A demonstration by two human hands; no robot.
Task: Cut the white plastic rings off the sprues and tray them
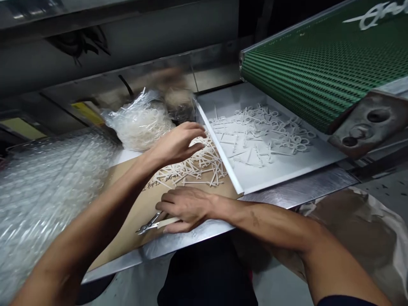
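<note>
Sticks [207,165], white & thin, lie in a loose pile on the brown card [124,225], mid-view, just beside the tray wall [219,146]. L hand [183,142] is over the pile's 11 o'clock side, palm down, fingers part-bent & apart, nothing seen in it; can't tell if fingertips touch the pile.

R hand [188,208] is at the pile's 6-7 o'clock, closed round the cutters [149,226]; their handles are spread, tip pointing approx 8 o'clock, low over the card. Can't tell if the tip touches it.

From the pile: tray [255,178] at 3 o'clock, w/ white ringed pcs [298,142] & thin pcs scattered inside. Green belt [306,68] at 2 o'clock, above the tray's far R corner, w/ a white pc [369,19] on top. Clear bag [143,127] at 10-11 o'clock, full of pale pcs. Clear plastic stack [54,182] at 9 o'clock, blurred. Metal table edge [194,236] at 6 o'clock. Brown shape at 12 o'clock, too blurred to ID.
</note>
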